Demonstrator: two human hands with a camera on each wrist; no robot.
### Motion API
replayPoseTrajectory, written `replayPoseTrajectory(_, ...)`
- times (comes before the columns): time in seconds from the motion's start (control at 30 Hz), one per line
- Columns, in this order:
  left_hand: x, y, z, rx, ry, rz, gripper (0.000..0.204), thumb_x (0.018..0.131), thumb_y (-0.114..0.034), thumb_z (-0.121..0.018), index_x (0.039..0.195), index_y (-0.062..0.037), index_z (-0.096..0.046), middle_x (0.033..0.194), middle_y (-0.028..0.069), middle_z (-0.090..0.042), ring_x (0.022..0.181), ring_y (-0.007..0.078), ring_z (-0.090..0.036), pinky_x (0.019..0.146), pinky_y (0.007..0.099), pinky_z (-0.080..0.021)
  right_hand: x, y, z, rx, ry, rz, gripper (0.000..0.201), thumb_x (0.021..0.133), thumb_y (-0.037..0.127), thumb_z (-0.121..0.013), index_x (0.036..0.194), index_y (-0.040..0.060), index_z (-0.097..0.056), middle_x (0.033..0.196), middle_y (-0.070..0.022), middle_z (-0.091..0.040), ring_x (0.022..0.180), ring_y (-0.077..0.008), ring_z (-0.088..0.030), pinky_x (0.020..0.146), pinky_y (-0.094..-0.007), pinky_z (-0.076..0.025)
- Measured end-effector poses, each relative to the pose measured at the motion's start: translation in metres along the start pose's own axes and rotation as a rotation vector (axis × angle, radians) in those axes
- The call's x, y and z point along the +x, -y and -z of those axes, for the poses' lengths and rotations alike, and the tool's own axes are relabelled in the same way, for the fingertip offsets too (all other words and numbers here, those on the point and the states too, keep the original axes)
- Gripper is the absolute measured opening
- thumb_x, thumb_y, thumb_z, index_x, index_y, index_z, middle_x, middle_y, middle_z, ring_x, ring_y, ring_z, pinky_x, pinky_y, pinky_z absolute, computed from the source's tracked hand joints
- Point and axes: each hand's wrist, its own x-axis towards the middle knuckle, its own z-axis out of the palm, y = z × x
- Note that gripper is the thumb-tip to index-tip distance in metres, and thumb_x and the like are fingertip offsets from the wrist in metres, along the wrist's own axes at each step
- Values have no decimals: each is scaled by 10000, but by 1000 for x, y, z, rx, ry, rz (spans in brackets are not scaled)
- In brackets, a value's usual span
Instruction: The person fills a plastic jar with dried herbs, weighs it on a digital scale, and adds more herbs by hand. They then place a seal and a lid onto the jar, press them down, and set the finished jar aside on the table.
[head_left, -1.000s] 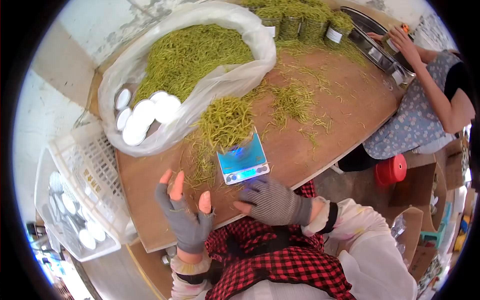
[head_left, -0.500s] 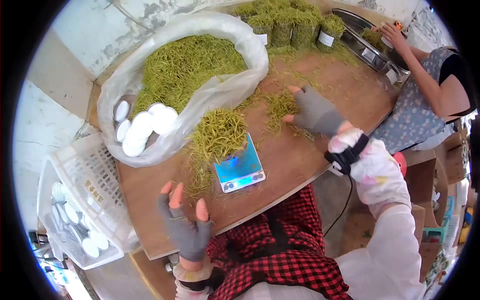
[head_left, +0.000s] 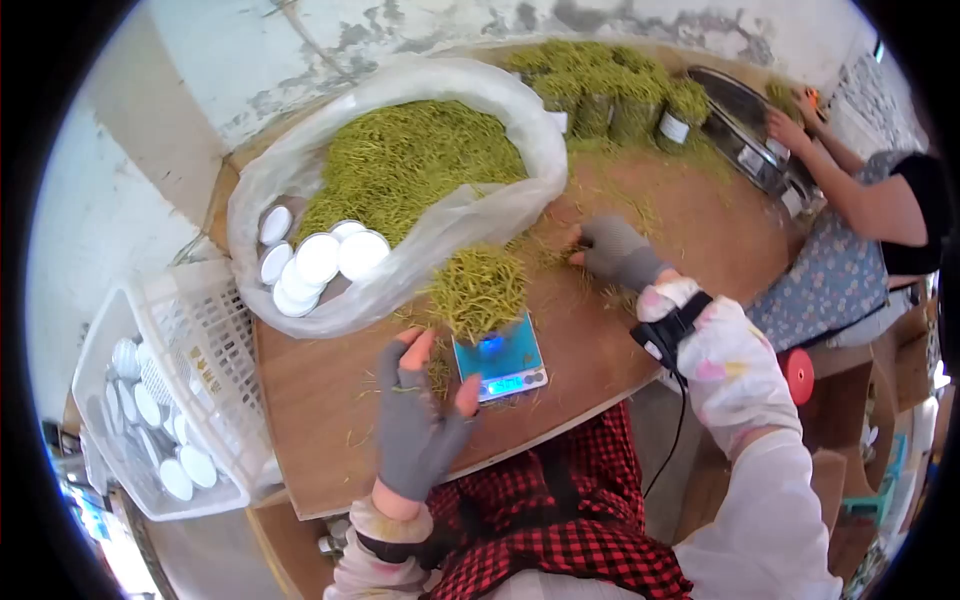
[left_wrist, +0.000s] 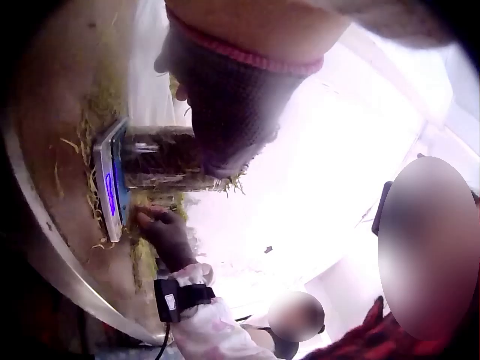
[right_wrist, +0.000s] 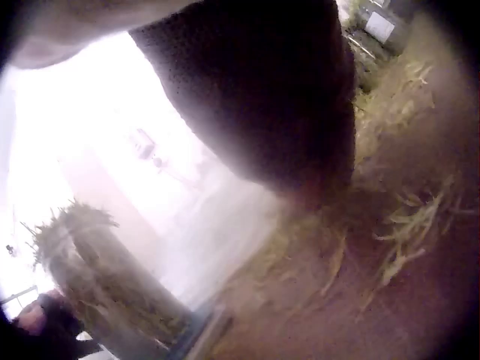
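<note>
A clear jar (left_wrist: 161, 161), heaped above its rim with thin yellow-green dried herb strands (head_left: 478, 292), stands on a small digital scale (head_left: 500, 385) with a blue top and a lit display. My left hand (head_left: 420, 420), in a grey fingerless glove, is just left of the jar, fingers raised and apart, holding nothing. Farther to the right, my right hand (head_left: 618, 252) reaches down to loose strands on the table. Its thumb and a finger point left with a gap between them. In the right wrist view its fingertips meet loose strands (right_wrist: 405, 240).
Behind the scale a large plastic bag (head_left: 400, 80) holds more strands and white lids (head_left: 318, 258). A white crate (head_left: 225, 350) with lids stands at left. Filled jars (head_left: 675, 120) line the back. Another person (head_left: 850, 210) works beside a metal basin (head_left: 735, 100) at right.
My right hand has gone from in front of the scale out to the loose pile at right, then drawn slightly across it. My left hand has moved closer to the jar.
</note>
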Motion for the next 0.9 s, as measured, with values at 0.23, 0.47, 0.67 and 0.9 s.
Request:
replayPoseTrajectory(0.23, 40, -3, -33, -229, -84, 27, 1015, 875, -190, -840, 1624, 10, -185, 1424, 193, -496, 1336, 301, -519, 1132, 419, -416, -13, 103, 53, 771, -236, 139, 277, 856, 134, -845, 1115, 86, -760, 883, -81, -731, 788, -146, -677, 700, -299, -546)
replayPoseTrajectory(0.47, 50, 1, -45, -241, -200, -98, 1076, 804, -154, -869, 1620, 32, -192, 1400, 211, -551, 1259, 343, -587, 1078, 428, -461, -32, 159, 27, 279, -295, 544, 289, 907, 206, -771, 1182, 117, -765, 1057, -138, -700, 978, -305, -669, 893, -423, -533)
replayPoseTrajectory(0.67, 47, 4, -43, -167, -216, -94, 1031, 777, -160, -858, 1604, 4, -265, 1375, 267, -535, 1222, 428, -578, 1026, 482, -493, -54, 176, 47, -132, -233, 520, 345, 922, 245, -720, 1232, 96, -729, 1101, -111, -689, 1040, -348, -629, 1027, -509, -439)
replayPoseTrajectory(0.9, 50, 7, -41, -100, -228, -178, 985, 782, -196, -851, 1578, 15, -310, 1441, 320, -472, 1301, 494, -517, 1081, 519, -459, -57, 182, 56, -206, -264, 715, 281, 946, 349, -669, 1029, 91, -746, 1030, -70, -719, 983, -306, -636, 1059, -522, -410)
